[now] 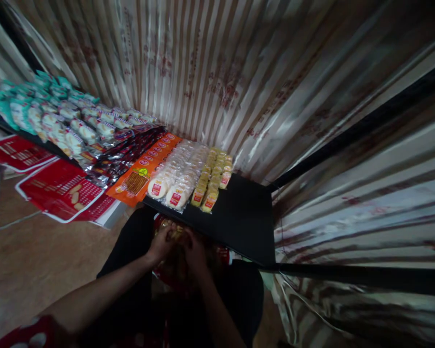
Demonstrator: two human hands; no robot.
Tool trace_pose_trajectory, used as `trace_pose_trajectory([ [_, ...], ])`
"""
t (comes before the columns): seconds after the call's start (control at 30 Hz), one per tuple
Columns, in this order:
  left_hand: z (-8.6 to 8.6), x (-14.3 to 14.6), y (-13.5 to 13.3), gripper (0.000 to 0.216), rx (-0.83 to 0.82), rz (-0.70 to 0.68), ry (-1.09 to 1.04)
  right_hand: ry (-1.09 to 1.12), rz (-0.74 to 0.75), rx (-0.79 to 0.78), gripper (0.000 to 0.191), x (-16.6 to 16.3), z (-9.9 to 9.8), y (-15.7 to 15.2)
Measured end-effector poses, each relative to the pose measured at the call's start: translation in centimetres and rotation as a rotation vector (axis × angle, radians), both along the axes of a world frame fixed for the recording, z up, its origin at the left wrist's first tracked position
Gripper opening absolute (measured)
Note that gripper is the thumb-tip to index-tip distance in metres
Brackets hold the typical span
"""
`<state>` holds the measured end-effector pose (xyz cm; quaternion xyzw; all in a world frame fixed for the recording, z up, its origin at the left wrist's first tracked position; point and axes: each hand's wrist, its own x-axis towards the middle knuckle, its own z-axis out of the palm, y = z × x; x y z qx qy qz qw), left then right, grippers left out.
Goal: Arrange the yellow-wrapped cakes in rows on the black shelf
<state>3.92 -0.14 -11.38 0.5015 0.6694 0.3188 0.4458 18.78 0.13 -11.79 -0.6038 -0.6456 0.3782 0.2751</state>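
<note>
Between my knees, just under the shelf's front edge, rests an open red bag (160, 276) with yellow-wrapped snack packets (177, 233) at its mouth. My left hand (164, 245) has its fingers closed on some of these packets. From the other side, my right hand (195, 249) reaches into the bag opening; it lies in shadow and its fingertips are hidden. On the shelf above, yellow-wrapped snacks (210, 193) stand in two rows beside rows of round white crackers (176, 195) in clear wrappers.
The black shelf (239, 217) carries an orange pretzel-stick bag (134, 181), dark red packets (126, 152), white packets (85, 130) and teal packets (20, 113). Red bags (63, 188) sit by its front left. Striped curtain (203, 67) hangs behind; a black bar (362, 128) runs right.
</note>
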Motion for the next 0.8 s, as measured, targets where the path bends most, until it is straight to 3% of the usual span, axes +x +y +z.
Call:
trace_pose_trajectory([
  [0.2, 3.9, -1.3, -0.9, 0.034, -0.014, -0.122, -0.114, 0.005, 0.031, -0.023, 0.040, 0.8, 2.8, -1.8],
  [0.37, 8.2, -0.1, -0.8, 0.034, -0.067, -0.074, -0.408, 0.032, -0.083, -0.002, 0.038, 2.0, 5.2, -2.4],
  [0.57, 10.0, 3.0, -1.2, 0.030, -0.087, 0.060, -0.763, 0.513, -0.386, -0.087, 0.064, 3.6, 6.7, -2.1],
  [0.8, 11.8, 8.1, -0.7, 0.027, -0.153, 0.248, -1.041, 0.898, -0.636, -0.093, 0.048, 4.8, 9.0, -1.2],
])
